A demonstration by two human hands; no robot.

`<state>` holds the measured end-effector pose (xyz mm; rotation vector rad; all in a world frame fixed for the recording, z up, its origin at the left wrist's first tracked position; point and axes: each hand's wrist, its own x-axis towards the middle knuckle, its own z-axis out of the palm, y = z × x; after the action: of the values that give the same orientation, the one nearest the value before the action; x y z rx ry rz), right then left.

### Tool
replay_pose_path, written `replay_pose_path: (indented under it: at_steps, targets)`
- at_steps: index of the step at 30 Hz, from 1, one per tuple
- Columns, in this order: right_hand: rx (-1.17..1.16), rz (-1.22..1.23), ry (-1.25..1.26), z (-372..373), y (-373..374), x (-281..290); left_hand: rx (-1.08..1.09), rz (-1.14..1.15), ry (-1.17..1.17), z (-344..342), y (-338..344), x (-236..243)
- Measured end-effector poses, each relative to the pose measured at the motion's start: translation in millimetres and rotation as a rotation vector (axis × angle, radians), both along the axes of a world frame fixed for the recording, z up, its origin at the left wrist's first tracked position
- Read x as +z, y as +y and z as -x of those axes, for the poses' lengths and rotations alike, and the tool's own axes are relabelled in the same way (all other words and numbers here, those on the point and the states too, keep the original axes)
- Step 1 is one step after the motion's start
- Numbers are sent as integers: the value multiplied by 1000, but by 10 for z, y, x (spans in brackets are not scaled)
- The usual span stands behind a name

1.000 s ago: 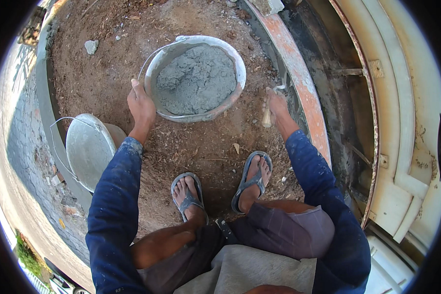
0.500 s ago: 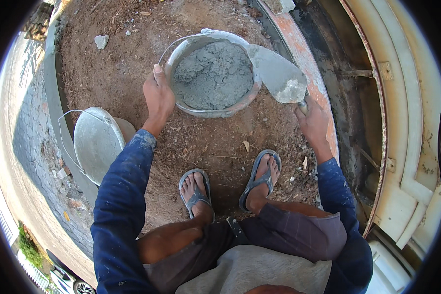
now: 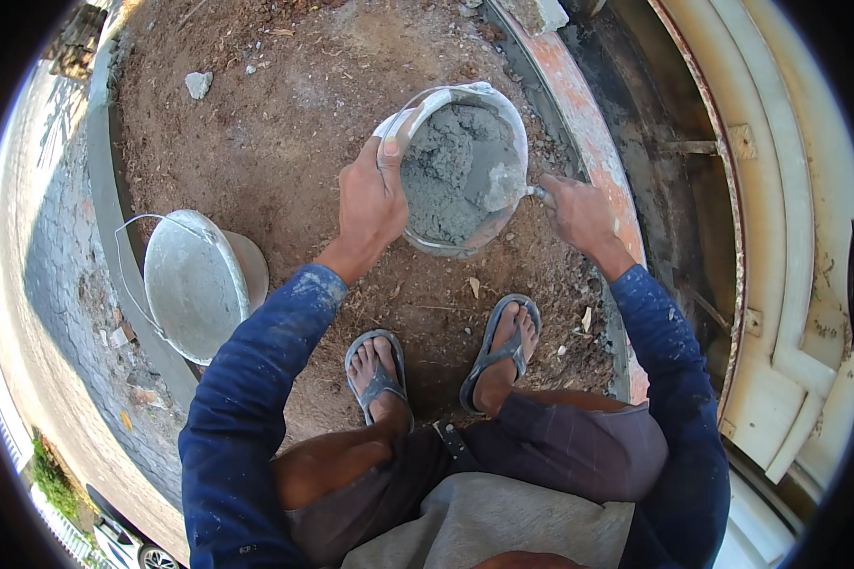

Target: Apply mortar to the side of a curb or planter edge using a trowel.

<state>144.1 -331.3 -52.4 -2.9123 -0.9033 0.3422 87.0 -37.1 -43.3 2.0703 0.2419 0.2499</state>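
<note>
A whitish bucket (image 3: 514,116) of wet grey mortar (image 3: 436,190) stands ahead of me on the soil, tipped toward the right. My left hand (image 3: 374,204) is closed on its left rim, with the thumb over the edge beside the thin wire handle. In my right hand (image 3: 584,218) is the handle of a trowel (image 3: 503,187). Its blade lies inside the bucket against the mortar at the right side, partly smeared over with grey, so its outline is hard to make out.
A second bucket (image 3: 192,284), coated grey inside, leans at my left by a low cement edge (image 3: 114,204). Along the right runs a reddish masonry edge (image 3: 584,123), with a rusty metal frame (image 3: 726,161) beyond. A pale stone (image 3: 198,84) lies on the soil. My sandalled feet are close behind the mortar bucket.
The trowel has gone from outside the right rim into the mortar. The bucket has tilted and shifted right, with my left hand moving right along with it.
</note>
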Motion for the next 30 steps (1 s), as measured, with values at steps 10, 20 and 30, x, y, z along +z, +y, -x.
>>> replay_pose_path:
  at_steps: [10, 20, 30]
  targets:
    - [-56, -125, 222, 263, 250, -192, 36, -13, 12, -5, 6, -41]
    - [-346, -561, 421, 240, 241, -201, 367, 58, 107, 95, 720, -590]
    - [-1016, -963, 899, -1084, -9, -1160, 448, 191, 211, 90, 789, -724]
